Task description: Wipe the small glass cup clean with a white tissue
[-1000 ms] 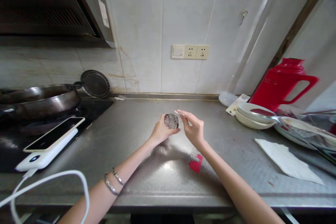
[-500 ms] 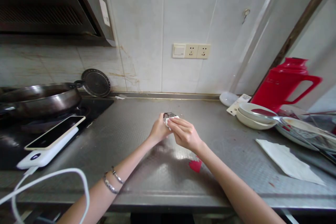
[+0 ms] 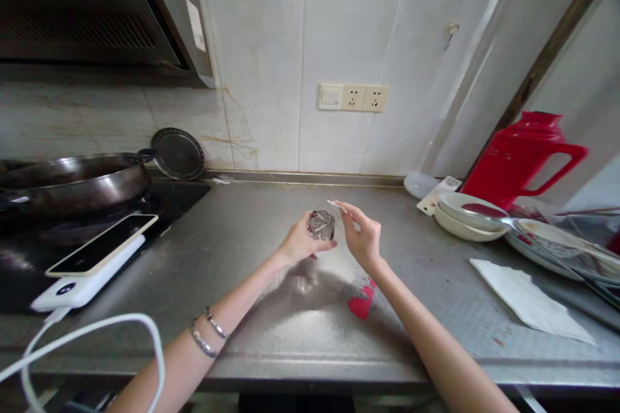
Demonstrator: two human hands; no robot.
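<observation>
A small clear glass (image 3: 321,225) with a cut, faceted pattern is held above the steel counter. My left hand (image 3: 300,239) is closed around its left side and underside, the thumb stretched along the near side. To the right of the glass, and apart from it, my right hand (image 3: 362,233) pinches a small white folded tissue (image 3: 338,206) between thumb and fingertips. A torn red patch (image 3: 361,304) lies on the counter below my right hand.
On the left, a phone (image 3: 104,242) rests on a white power bank (image 3: 82,284) with a cable, beside a pan (image 3: 77,184) on the stove. To the right are a white paper napkin (image 3: 527,300), stacked bowls (image 3: 467,226) and a red thermos (image 3: 518,161).
My right hand has moved off the glass to the right, lifting the tissue away. The glass now shows between my hands, still in my left hand.
</observation>
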